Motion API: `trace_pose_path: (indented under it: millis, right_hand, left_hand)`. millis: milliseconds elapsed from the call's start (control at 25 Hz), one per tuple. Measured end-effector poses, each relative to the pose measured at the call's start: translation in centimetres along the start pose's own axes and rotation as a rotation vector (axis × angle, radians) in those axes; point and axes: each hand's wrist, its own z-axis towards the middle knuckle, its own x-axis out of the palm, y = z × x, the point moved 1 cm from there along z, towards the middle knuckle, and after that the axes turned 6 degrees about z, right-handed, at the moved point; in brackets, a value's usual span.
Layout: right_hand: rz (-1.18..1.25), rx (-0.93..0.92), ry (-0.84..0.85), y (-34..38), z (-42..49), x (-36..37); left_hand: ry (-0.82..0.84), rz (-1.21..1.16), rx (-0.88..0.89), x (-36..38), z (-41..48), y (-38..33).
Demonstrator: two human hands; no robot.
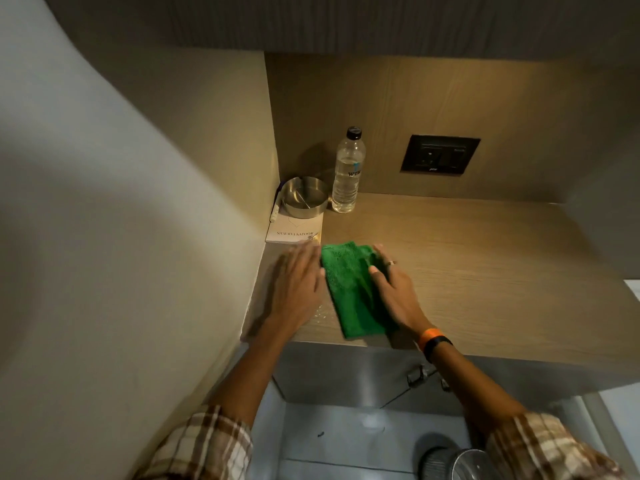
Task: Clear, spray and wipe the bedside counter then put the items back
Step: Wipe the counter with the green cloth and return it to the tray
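On the near part of the wood-grain desk point(485, 271) lies a bright green cloth point(349, 289), folded into a long strip that runs from the middle of the surface down to the front edge, its fabric nubbly and a little rumpled at the far end. Back in the left corner stand the other things: a clear water bottle point(348, 171) with a black cap, upright against the rear panel; just beside it a round metal bowl point(304, 201) resting on the far end of a pale printed card point(294, 230); and a white pen point(274, 213) lying along the side wall. A dark socket plate point(439, 154) is set into the rear panel to the right, well apart from the bottle. Nothing lies on the cloth but a hand. The right hand point(394, 289), with a ring and an orange-and-black wristband point(433, 342), rests flat on the cloth's right half, fingers point(379, 252) slightly spread and pressing the fabric down rather than pinching it. The left hand point(298, 285) lies flat on the bare desk just left of the cloth, fingers close together and extended toward the card, its thumb touching the cloth's left edge. Both plaid sleeves point(204, 445) show at the bottom.
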Motion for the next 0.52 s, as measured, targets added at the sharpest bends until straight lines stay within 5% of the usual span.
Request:
trace_pose_path:
  millis: [80,160,520]
  right_hand:
    - [-0.195,0.054,-0.162,-2.1,-0.9,-2.9]
    - [-0.492,0.098,-0.102,-4.2,-1.9,-3.6]
    - [-0.668,0.051,-0.069,-5.7,-2.3,-3.0]
  left_hand:
    - [0.003,-0.019,0.212,0.6,0.5,-5.9]
    - [0.141,0.004,0.280,1.5,1.6,-10.5]
    - [0.160,0.110,-0.035,2.6,-3.5,-4.9]
